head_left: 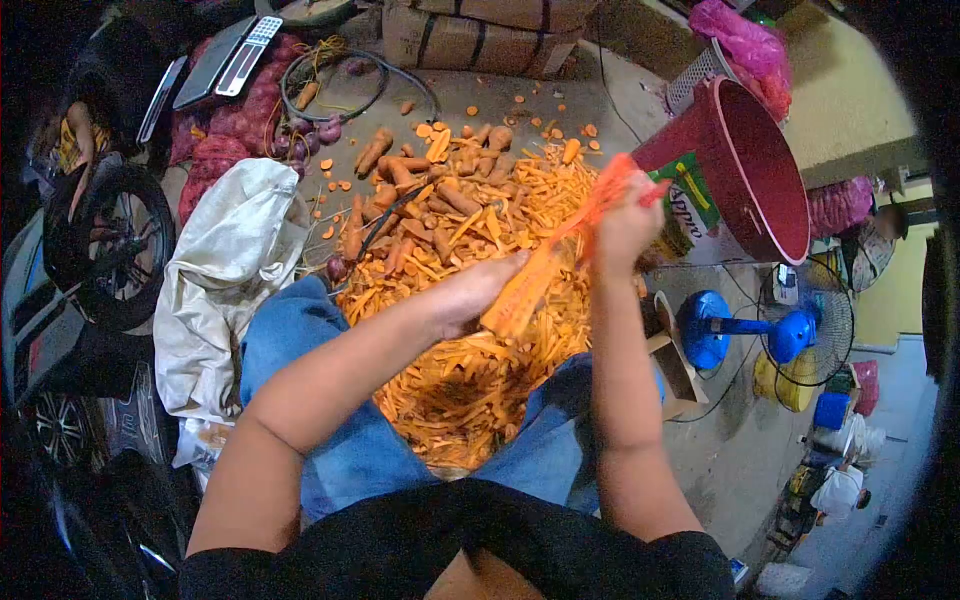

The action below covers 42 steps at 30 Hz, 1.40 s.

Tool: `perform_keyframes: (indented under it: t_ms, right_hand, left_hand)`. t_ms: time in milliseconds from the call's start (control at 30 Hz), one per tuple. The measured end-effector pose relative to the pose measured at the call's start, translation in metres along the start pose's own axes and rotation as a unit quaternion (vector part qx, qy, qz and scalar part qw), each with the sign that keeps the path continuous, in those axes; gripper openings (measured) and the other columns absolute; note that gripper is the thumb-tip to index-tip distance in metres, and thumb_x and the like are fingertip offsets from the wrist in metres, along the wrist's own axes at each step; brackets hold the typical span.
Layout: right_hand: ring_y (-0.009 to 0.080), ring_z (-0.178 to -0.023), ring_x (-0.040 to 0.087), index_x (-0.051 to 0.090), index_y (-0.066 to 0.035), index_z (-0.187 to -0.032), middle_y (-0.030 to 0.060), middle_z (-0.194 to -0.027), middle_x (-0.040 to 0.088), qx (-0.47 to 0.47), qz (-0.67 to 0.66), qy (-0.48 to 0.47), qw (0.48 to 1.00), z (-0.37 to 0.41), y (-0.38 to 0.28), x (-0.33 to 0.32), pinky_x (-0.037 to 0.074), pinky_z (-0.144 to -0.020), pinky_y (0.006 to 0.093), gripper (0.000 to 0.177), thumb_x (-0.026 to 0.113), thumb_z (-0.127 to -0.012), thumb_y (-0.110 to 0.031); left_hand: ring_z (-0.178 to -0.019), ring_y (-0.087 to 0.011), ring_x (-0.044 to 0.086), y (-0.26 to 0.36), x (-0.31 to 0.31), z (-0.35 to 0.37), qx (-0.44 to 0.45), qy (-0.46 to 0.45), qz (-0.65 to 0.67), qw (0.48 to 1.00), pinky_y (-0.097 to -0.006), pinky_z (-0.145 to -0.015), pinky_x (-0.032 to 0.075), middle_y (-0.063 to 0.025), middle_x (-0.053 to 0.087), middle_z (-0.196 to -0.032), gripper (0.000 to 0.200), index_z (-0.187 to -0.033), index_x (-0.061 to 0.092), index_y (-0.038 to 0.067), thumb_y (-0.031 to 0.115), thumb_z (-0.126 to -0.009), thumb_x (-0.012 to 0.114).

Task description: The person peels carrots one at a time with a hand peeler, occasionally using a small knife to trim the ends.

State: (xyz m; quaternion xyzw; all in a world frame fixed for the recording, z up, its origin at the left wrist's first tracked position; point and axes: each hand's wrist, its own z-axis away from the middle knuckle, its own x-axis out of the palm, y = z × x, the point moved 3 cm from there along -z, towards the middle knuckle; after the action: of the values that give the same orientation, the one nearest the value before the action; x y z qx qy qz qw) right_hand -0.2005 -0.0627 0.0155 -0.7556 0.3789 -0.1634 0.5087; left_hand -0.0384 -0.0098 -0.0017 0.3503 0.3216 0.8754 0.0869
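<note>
A narrow orange plastic bag (524, 296), seemingly filled with carrot strips, slants above the pile between my hands. My left hand (478, 297) is closed on the bag's lower left side, its fingers partly hidden behind it. My right hand (628, 228) grips the bunched red-orange top of the bag, higher and to the right. Below and around them spreads a large heap of cut carrot strips (450, 385), reaching down between my knees. Whole and chunky carrots (460, 197) lie at the heap's far side.
A red bucket (735, 165) tilts at the right, near a blue fan (705, 330). White sacking (225, 290) lies left of my leg. Behind it sit a scale (215, 62) and net sacks of onions (240, 120). Cardboard boxes (480, 45) stand at the back. People are visible at both edges.
</note>
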Motion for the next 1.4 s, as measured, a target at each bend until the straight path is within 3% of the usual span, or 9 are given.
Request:
perform_keyframes:
  t_ms: [167,300,400,600,700,867,1000,1200,1400]
  right_hand:
    - [0.0101,-0.054,0.040,0.044,-0.002,-0.068,0.0006,-0.059,0.045,0.137,-0.065,0.067,0.986,-0.022,0.031,-0.021,0.034,-0.051,0.0237,0.021,0.041,-0.081,-0.017]
    - [0.0099,-0.056,0.041,0.046,-0.001,-0.070,0.0020,-0.062,0.046,-0.056,-0.002,-0.099,0.994,0.051,-0.050,0.012,0.036,-0.053,0.0239,0.021,0.041,-0.081,-0.018]
    - [0.0097,-0.060,0.042,0.047,-0.001,-0.073,0.0027,-0.064,0.047,0.019,0.042,-0.156,0.987,0.058,-0.050,0.016,0.037,-0.056,0.0230,0.019,0.040,-0.081,-0.016]
    - [0.0075,-0.043,0.036,0.045,-0.006,-0.066,-0.0017,-0.055,0.041,0.050,-0.064,0.104,0.991,-0.020,0.010,-0.011,0.028,-0.038,0.0230,0.019,0.040,-0.082,-0.017]
    - [0.0084,-0.057,0.045,0.044,-0.003,-0.075,0.0000,-0.065,0.048,0.175,-0.175,0.044,0.968,-0.012,0.009,-0.011,0.037,-0.051,0.0223,0.011,0.040,-0.081,-0.012]
    - [0.0083,-0.056,0.040,0.047,-0.002,-0.071,0.0014,-0.065,0.047,0.100,-0.021,-0.168,0.981,0.068,-0.044,0.020,0.034,-0.051,0.0226,0.016,0.046,-0.079,-0.016]
    - [0.0055,-0.053,0.037,0.047,-0.003,-0.069,-0.0026,-0.060,0.040,-0.083,0.017,-0.050,0.995,0.026,-0.032,0.015,0.030,-0.046,0.0203,0.018,0.041,-0.081,-0.015]
    - [0.0108,-0.057,0.044,0.047,-0.001,-0.069,0.0029,-0.063,0.048,0.088,0.042,0.060,0.993,-0.022,0.001,-0.019,0.035,-0.051,0.0234,0.019,0.042,-0.080,-0.015]
    - [0.0092,-0.058,0.042,0.047,0.000,-0.073,0.0018,-0.064,0.047,-0.024,0.002,-0.140,0.990,0.055,-0.045,0.017,0.036,-0.053,0.0237,0.017,0.044,-0.079,-0.016]
  left_hand:
    - [-0.063,-0.0111,0.051,-0.005,-0.008,-0.008,-0.014,-0.026,0.041,0.999,-0.0250,-0.054,0.044,-0.0042,0.053,-0.077,0.036,-0.100,0.044,0.007,0.035,-0.084,0.028]
    - [-0.061,-0.0113,0.051,-0.009,-0.020,-0.030,0.023,-0.007,0.147,0.989,-0.0260,-0.047,0.045,-0.0040,0.051,-0.074,0.036,-0.098,0.043,0.007,0.035,-0.084,0.026]
    - [-0.061,-0.0121,0.051,-0.013,-0.019,-0.025,0.049,0.024,0.119,0.991,-0.0259,-0.055,0.044,-0.0049,0.052,-0.074,0.038,-0.093,0.044,0.004,0.034,-0.085,0.023]
    - [-0.059,-0.0121,0.049,-0.003,0.003,0.002,0.006,-0.011,-0.009,1.000,-0.0236,-0.055,0.042,-0.0045,0.050,-0.073,0.035,-0.095,0.044,0.005,0.033,-0.085,0.026]
    - [-0.059,-0.0122,0.049,-0.009,-0.011,-0.012,0.005,-0.015,0.080,0.997,-0.0253,-0.051,0.043,-0.0047,0.050,-0.072,0.033,-0.096,0.043,0.006,0.033,-0.084,0.027]
    - [-0.058,-0.0120,0.050,0.001,-0.010,-0.011,0.059,0.052,0.169,0.983,-0.0230,-0.051,0.043,-0.0041,0.051,-0.073,0.030,-0.094,0.044,0.007,0.029,-0.085,0.026]
    - [-0.066,-0.0102,0.050,0.000,-0.008,-0.001,0.052,0.015,0.024,0.998,-0.0228,-0.057,0.043,-0.0031,0.052,-0.082,0.030,-0.098,0.044,0.007,0.028,-0.085,0.027]
    - [-0.060,-0.0104,0.049,-0.008,-0.007,-0.005,0.038,-0.012,0.064,0.997,-0.0237,-0.051,0.044,-0.0021,0.050,-0.074,0.031,-0.097,0.043,0.009,0.033,-0.084,0.029]
    - [-0.058,-0.0093,0.048,-0.007,-0.013,-0.014,0.035,0.022,0.135,0.990,-0.0250,-0.046,0.044,-0.0001,0.049,-0.069,0.034,-0.092,0.045,0.010,0.036,-0.085,0.024]
